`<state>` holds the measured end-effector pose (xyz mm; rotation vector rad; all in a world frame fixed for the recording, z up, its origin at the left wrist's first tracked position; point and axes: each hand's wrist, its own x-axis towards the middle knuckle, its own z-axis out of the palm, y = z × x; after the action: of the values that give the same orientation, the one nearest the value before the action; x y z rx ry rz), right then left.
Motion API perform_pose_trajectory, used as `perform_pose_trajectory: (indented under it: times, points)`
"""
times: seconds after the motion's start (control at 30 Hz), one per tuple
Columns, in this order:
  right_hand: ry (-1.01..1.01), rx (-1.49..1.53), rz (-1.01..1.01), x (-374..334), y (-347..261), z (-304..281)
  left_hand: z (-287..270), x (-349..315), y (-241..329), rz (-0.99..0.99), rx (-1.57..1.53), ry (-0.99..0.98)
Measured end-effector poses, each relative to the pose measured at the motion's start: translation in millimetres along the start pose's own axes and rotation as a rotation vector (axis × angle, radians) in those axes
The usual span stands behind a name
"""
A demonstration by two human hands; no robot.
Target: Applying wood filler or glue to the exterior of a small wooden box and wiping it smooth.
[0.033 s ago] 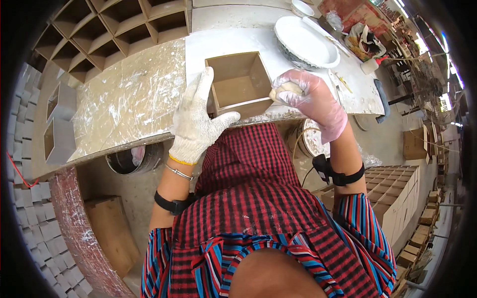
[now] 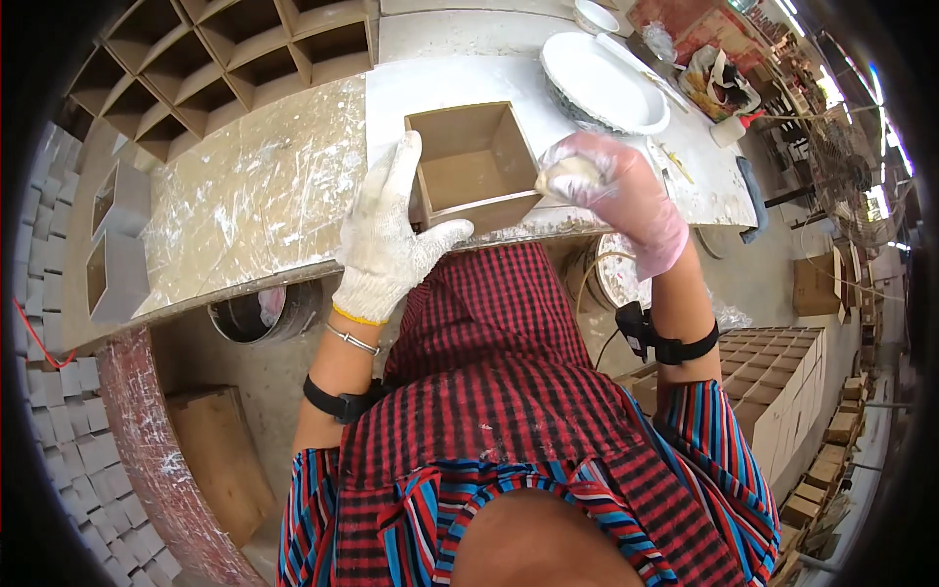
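An open-topped brown board box stands near the table's front edge. My left hand, in a white knitted glove, holds its left side, the fingers stretched along the wall and the thumb at the near left corner. My right hand, in a thin pinkish see-through glove, is closed on a pale, sponge-like wad just beside the box's right wall. Most of the wad is hidden by the fingers. Beyond my right hand, a wide white basin with a patterned outside holds something white.
The paint-smeared table carries a divided brown rack at the far left. Two small grey boxes stand at its left end. A brush-like tool, a bottle with a red top and a small white bowl lie right.
My right hand has shifted very slightly to the right, away from the box's wall, with the wad in it. My left hand and the box stay put.
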<state>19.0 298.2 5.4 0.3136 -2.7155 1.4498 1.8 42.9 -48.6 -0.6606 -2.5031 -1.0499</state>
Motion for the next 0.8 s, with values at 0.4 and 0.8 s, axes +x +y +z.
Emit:
perform_pose_trajectory:
  times: [0.4,0.8]
  points:
    - [-0.643,-0.225,-0.354,82,-58,52,50,-18,49,0.582,0.285,0.088]
    - [-0.472,-0.299,-0.305,129,-51,54,44,-16,43,0.652,0.283,0.066]
